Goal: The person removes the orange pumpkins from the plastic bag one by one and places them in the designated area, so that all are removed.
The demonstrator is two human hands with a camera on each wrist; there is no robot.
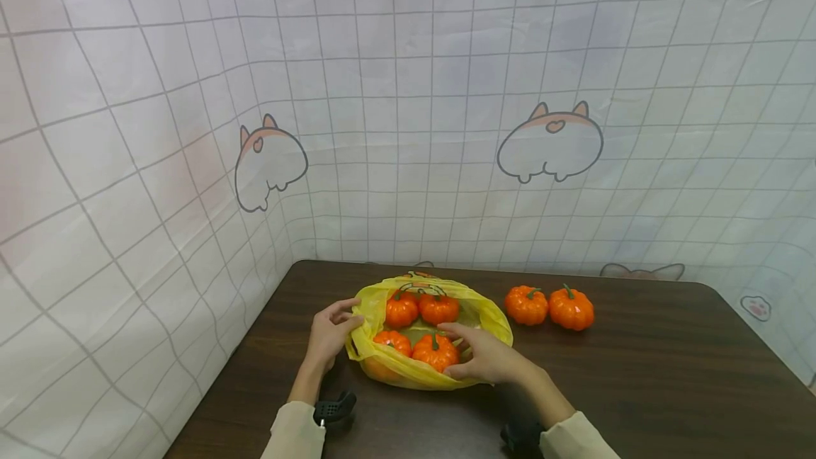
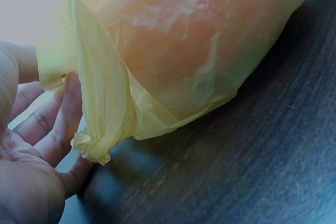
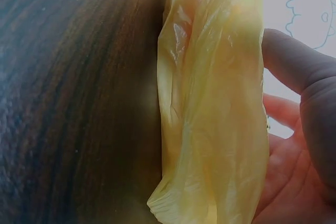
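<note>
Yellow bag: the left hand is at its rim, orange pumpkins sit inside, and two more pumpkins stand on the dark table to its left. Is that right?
Not quite: the two loose pumpkins stand on the dark table to the right of the yellow bag, as the head view shows. The rest holds.

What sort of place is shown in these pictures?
Probably an indoor corner screened off for tabletop work: a wrinkled, printed sheet hangs behind the dark table, which holds a yellow bag of orange pumpkins.
</note>
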